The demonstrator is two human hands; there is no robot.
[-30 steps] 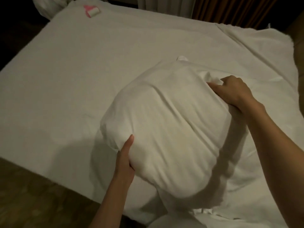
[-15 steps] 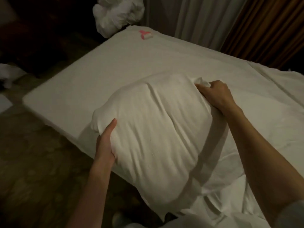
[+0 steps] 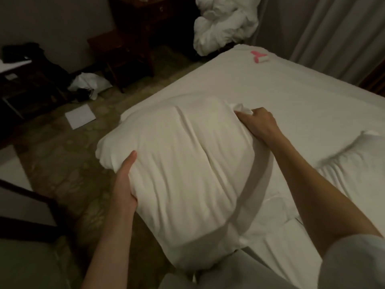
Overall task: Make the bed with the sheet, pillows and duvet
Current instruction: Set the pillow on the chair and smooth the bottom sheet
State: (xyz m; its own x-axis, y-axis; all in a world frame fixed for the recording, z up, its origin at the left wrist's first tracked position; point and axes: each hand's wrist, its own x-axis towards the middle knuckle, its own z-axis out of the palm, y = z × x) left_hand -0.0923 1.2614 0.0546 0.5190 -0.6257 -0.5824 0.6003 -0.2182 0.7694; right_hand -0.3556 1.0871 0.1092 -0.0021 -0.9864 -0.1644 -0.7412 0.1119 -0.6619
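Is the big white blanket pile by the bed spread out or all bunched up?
Bunched up. The duvet sits in a crumpled heap beyond the bed's far corner.

Head cam, close, angled down over bed [image 3: 270, 88] corner.

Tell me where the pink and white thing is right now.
In the head view, the pink and white thing lies on the sheet at the bed's far corner, just below the bundled white bedding.
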